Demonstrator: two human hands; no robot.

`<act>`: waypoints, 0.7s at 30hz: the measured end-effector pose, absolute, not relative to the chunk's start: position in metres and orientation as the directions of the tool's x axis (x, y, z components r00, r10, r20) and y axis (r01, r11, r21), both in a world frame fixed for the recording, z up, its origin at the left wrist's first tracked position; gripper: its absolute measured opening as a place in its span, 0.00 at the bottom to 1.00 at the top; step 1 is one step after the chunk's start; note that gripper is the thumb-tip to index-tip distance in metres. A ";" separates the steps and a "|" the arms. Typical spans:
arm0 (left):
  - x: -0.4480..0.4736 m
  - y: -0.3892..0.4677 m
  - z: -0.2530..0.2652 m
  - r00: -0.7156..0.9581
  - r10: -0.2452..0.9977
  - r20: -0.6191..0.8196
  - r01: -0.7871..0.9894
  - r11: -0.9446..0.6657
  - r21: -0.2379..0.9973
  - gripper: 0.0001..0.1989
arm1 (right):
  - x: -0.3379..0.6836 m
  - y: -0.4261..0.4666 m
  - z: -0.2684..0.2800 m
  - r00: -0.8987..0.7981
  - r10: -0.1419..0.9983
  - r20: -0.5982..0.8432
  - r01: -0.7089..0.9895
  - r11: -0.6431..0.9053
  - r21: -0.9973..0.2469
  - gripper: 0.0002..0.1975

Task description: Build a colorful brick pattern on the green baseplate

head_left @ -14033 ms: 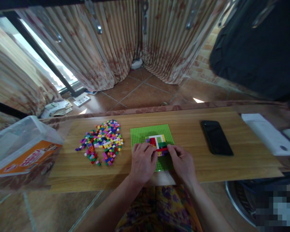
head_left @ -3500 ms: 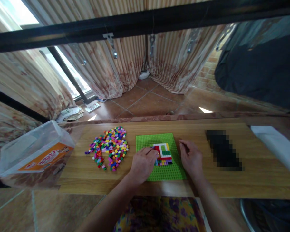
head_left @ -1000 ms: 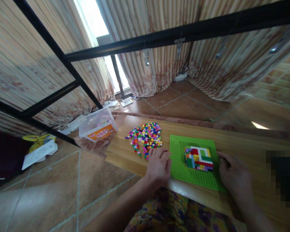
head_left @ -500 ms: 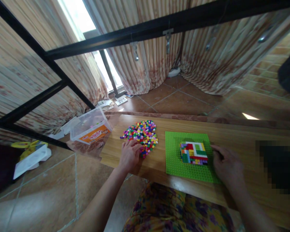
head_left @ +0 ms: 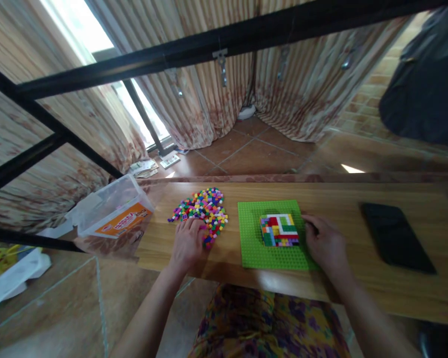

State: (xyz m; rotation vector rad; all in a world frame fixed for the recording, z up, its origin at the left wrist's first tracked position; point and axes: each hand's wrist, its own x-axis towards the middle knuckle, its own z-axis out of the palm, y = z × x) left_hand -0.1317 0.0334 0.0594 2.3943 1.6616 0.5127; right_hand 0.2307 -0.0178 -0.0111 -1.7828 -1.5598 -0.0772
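Observation:
A loose heap of small toy building bricks [head_left: 212,209] in many colours lies on the wooden table. My left hand [head_left: 187,242] is at the heap's near left side, fingers bent down among the bricks; whatever is between the fingertips is hidden. On a green studded baseplate [head_left: 252,253] sits a low block of joined bricks [head_left: 279,230], with white, red, yellow, blue and green pieces on top. My right hand [head_left: 326,243] rests at the baseplate's right edge, fingers curled and the fingertips against that edge.
A black flat phone-like device [head_left: 395,236] lies on the table [head_left: 351,204] at the right. Left of the table, a clear plastic box [head_left: 114,209] with an orange label stands on the floor. A black metal frame [head_left: 149,59] crosses above, with striped curtains [head_left: 209,114] behind it.
The whole view has shifted, bringing the black device into plain sight. My left hand remains at the heap, with its fingers slightly shifted. My right hand stays at the baseplate's edge.

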 end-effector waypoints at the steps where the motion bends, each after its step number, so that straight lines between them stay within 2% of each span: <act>1: -0.126 0.032 0.064 0.315 0.929 0.193 0.853 -0.366 0.373 0.08 | 0.230 -0.018 -0.010 0.262 0.826 0.499 0.869 0.024 -0.495 0.13; 7: -0.066 0.013 0.076 0.464 0.857 0.225 0.647 -0.501 0.574 0.10 | 0.227 -0.017 -0.006 0.287 0.837 0.466 0.853 -0.001 -0.523 0.13; 13: -0.019 0.007 0.066 0.576 0.783 0.234 0.562 -0.587 0.583 0.12 | 0.226 -0.017 -0.003 0.292 0.846 0.446 0.844 -0.009 -0.536 0.14; 21: -0.001 0.022 0.055 0.568 0.771 0.288 0.524 -0.608 0.596 0.14 | 0.225 -0.017 -0.003 0.304 0.847 0.437 0.823 -0.002 -0.568 0.14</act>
